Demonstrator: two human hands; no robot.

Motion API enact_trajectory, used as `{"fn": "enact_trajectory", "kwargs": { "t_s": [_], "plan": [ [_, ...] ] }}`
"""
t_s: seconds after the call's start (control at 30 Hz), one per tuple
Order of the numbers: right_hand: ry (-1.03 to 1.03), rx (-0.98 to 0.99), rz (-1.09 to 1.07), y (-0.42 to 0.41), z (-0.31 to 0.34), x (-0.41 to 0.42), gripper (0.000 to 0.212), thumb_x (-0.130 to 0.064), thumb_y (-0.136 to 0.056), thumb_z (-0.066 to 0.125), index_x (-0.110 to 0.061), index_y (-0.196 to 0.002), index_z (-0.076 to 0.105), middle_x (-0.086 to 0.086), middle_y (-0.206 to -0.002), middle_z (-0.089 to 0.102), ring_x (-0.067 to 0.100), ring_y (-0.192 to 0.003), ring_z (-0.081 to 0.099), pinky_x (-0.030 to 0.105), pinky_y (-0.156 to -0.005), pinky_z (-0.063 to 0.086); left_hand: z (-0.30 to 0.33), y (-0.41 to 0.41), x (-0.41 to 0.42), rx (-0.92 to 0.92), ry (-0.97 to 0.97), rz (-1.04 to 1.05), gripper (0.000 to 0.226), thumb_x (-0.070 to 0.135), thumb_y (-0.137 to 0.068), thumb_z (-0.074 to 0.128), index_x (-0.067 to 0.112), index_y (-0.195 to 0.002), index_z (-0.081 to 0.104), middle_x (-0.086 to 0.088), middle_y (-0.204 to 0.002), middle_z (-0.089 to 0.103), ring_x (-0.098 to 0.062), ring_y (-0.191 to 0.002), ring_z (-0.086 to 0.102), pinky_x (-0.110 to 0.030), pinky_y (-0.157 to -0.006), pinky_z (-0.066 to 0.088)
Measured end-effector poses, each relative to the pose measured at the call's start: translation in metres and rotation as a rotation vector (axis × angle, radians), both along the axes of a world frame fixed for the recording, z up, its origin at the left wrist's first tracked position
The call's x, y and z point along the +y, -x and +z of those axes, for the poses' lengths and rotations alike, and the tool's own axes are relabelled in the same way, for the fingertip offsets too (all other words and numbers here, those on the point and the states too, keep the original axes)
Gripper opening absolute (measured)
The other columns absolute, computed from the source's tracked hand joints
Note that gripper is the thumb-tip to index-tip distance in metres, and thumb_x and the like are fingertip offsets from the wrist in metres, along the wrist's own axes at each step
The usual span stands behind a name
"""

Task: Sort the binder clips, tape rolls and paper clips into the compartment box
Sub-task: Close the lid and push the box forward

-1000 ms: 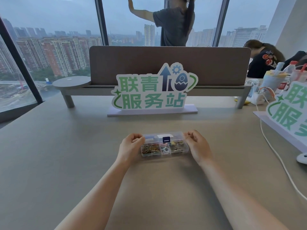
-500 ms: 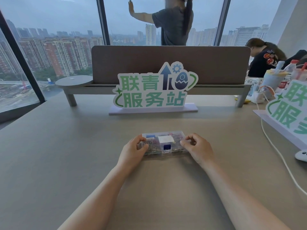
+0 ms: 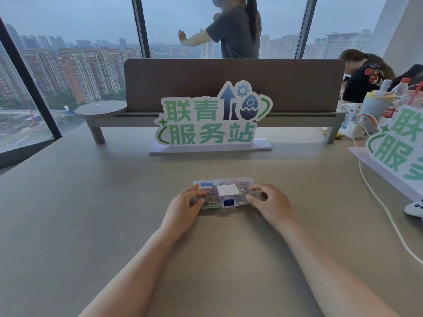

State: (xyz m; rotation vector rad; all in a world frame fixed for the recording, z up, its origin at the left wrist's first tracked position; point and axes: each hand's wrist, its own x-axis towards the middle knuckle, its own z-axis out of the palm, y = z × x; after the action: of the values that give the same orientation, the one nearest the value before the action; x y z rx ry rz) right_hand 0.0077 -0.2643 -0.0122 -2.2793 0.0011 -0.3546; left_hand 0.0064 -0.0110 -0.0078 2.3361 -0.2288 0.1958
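A clear plastic compartment box (image 3: 225, 194) lies on the table in front of me with its lid down. Through the lid I see paper clips on the left, a white label in the middle, a blue latch at the front edge and pinkish clips at the back right. My left hand (image 3: 183, 208) grips the box's left end, fingers on the lid and thumb at the front. My right hand (image 3: 270, 205) grips the right end the same way, fingertips curled onto the lid.
A green and white sign (image 3: 211, 120) stands behind the box, before a brown desk divider (image 3: 233, 85). A second sign (image 3: 398, 145), a white cable (image 3: 375, 202) and a white controller (image 3: 414, 210) lie at the right. Two people are behind the divider.
The lid, open a second ago, has come down over the compartments. Both hands moved from the box's back corners onto its closed top and ends.
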Motion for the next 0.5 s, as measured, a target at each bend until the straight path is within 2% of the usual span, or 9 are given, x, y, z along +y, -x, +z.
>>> {"fn": "enact_trajectory", "kwargs": {
  "t_s": [0.1, 0.2, 0.37, 0.43, 0.5],
  "plan": [
    [0.035, -0.006, 0.021, -0.001, -0.001, -0.001, 0.021, -0.031, -0.083, 0.072, -0.025, -0.103, 0.074, -0.009, -0.11, 0.064, 0.009, -0.097, 0.055, 0.025, -0.083, 0.041, 0.001, 0.0, -0.001, -0.006, 0.004, -0.009, 0.027, 0.02, -0.092, 0.057, 0.029, -0.115, 0.069, 0.011, -0.143, 0.049, -0.008, -0.123, 0.052, -0.017, -0.098, 0.034],
    [0.066, -0.046, 0.041, 0.001, 0.0, 0.003, 0.018, -0.023, -0.085, 0.071, -0.019, -0.102, 0.076, -0.015, -0.112, 0.058, 0.008, -0.107, 0.05, 0.017, -0.087, 0.033, 0.0, -0.001, -0.001, -0.015, 0.003, -0.01, 0.027, 0.018, -0.092, 0.058, 0.027, -0.114, 0.07, 0.01, -0.142, 0.05, -0.009, -0.124, 0.051, -0.016, -0.099, 0.033],
    [0.209, -0.1, 0.042, -0.001, -0.003, 0.009, 0.012, -0.017, -0.086, 0.069, -0.014, -0.094, 0.078, -0.002, -0.112, 0.071, 0.024, -0.105, 0.055, 0.021, -0.085, 0.034, 0.002, -0.004, -0.009, -0.09, -0.098, 0.026, 0.024, 0.011, -0.09, 0.059, 0.02, -0.107, 0.073, 0.005, -0.132, 0.059, -0.016, -0.125, 0.049, -0.019, -0.101, 0.029],
    [0.198, -0.097, 0.037, -0.001, -0.001, 0.01, 0.01, -0.018, -0.086, 0.069, -0.015, -0.091, 0.078, -0.001, -0.11, 0.072, 0.023, -0.105, 0.057, 0.022, -0.083, 0.037, 0.006, -0.003, -0.015, -0.159, -0.14, 0.0, 0.028, 0.001, -0.086, 0.058, 0.019, -0.099, 0.076, 0.005, -0.12, 0.066, -0.018, -0.116, 0.053, -0.021, -0.095, 0.035],
    [0.19, -0.101, 0.02, 0.0, 0.001, 0.012, 0.011, -0.024, -0.086, 0.069, -0.017, -0.084, 0.077, -0.001, -0.103, 0.072, 0.023, -0.1, 0.056, 0.025, -0.08, 0.038, 0.009, 0.0, -0.023, -0.194, -0.185, -0.094, 0.043, -0.009, -0.077, 0.052, 0.02, -0.1, 0.075, 0.004, -0.115, 0.069, -0.02, -0.11, 0.057, -0.028, -0.093, 0.044]
  ]
}}
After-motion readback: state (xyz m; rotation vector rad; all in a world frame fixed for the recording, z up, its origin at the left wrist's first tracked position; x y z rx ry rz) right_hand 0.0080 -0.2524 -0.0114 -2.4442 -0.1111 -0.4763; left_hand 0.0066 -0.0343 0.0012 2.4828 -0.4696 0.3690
